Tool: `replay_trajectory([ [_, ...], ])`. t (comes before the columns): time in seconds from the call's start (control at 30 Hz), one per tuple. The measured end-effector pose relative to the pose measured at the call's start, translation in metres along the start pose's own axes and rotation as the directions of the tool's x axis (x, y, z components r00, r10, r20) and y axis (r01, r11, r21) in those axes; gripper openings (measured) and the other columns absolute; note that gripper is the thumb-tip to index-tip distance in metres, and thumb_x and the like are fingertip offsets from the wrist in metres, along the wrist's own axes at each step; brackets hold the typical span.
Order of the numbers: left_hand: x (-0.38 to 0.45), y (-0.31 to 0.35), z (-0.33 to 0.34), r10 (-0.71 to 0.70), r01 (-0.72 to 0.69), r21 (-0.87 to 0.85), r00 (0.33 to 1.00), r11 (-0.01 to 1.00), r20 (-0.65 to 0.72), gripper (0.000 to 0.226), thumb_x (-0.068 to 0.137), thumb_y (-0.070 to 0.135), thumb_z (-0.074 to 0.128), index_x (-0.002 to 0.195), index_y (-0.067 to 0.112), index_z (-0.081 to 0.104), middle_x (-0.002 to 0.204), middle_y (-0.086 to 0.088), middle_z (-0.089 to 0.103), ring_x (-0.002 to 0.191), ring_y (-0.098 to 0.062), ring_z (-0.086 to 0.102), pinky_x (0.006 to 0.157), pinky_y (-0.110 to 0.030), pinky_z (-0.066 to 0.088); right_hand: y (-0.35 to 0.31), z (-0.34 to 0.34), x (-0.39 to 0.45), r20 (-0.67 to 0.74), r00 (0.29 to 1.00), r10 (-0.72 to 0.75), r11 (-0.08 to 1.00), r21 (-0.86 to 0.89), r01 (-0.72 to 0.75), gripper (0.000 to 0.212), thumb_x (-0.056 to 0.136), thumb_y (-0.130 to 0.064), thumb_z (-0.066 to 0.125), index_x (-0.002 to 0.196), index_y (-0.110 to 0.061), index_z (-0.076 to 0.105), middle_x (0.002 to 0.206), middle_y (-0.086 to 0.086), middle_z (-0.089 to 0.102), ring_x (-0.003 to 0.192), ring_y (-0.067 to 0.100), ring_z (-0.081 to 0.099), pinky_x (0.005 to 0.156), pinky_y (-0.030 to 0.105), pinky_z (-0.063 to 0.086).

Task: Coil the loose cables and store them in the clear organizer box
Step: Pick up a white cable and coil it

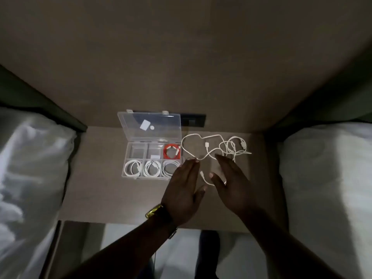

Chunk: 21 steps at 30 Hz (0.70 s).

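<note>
A clear organizer box [128, 176] stands open on the small table, its lid [150, 125] tilted up against the wall. Three coiled white cables [152, 168] fill its front row, and a coiled red cable [171, 151] lies in the back right compartment. Loose white cables [213, 150] sprawl in a tangle on the table to the right of the box. My left hand [184, 186] and my right hand [231, 184] hover flat over the near part of the tangle, fingers extended, holding nothing. A cable end runs between them.
The brown table [100, 190] stands between two beds with white bedding [30, 168] at left and right [326, 178]. A dark wall socket [194, 120] sits behind the box. My left wrist wears a gold watch [155, 211].
</note>
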<state>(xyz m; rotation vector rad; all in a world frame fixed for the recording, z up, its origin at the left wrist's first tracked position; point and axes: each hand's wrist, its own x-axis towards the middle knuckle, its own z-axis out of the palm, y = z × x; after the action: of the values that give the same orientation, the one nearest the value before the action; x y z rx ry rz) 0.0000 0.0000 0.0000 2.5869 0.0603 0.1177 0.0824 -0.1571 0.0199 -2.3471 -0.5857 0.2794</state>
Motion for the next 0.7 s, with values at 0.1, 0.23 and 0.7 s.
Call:
replay_trajectory([
  [0.1, -0.01, -0.009, 0.024, -0.038, 0.038, 0.0, 0.999, 0.999, 0.009, 0.06, 0.095, 0.04, 0.048, 0.144, 0.005, 0.038, 0.15, -0.015, 0.043, 0.14, -0.027, 0.036, 0.118, -0.032, 0.023, 0.022, 0.015, -0.002, 0.023, 0.996, 0.085, 0.995, -0.048, -0.083, 0.049, 0.093, -0.036, 0.059, 0.138, -0.017, 0.052, 0.138, 0.004, 0.058, 0.125, 0.022, 0.054, 0.101, 0.032, 0.044],
  [0.23, -0.02, -0.019, 0.043, -0.136, 0.138, -0.03, 0.989, 0.99, 0.052, 0.056, 0.091, 0.031, 0.056, 0.139, 0.006, 0.045, 0.14, -0.016, 0.054, 0.129, -0.027, 0.048, 0.11, -0.021, 0.025, 0.058, 0.032, -0.007, 0.174, 0.966, 0.192, 0.96, -0.237, -0.148, 0.04, 0.09, -0.02, 0.061, 0.13, -0.015, 0.059, 0.131, 0.008, 0.061, 0.12, 0.031, 0.052, 0.101, 0.035, 0.041],
  [0.7, 0.024, -0.003, 0.027, -0.073, 0.121, -0.134, 0.946, 0.984, 0.316, 0.023, 0.096, 0.022, 0.051, 0.105, 0.01, 0.068, 0.096, -0.004, 0.07, 0.099, -0.031, 0.064, 0.084, -0.034, 0.046, 0.051, 0.007, 0.014, 0.178, 0.937, -0.299, 0.864, -0.366, 0.345, 0.012, 0.092, -0.02, 0.051, 0.096, -0.022, 0.063, 0.089, 0.0, 0.066, 0.089, 0.028, 0.054, 0.071, 0.041, 0.048],
])
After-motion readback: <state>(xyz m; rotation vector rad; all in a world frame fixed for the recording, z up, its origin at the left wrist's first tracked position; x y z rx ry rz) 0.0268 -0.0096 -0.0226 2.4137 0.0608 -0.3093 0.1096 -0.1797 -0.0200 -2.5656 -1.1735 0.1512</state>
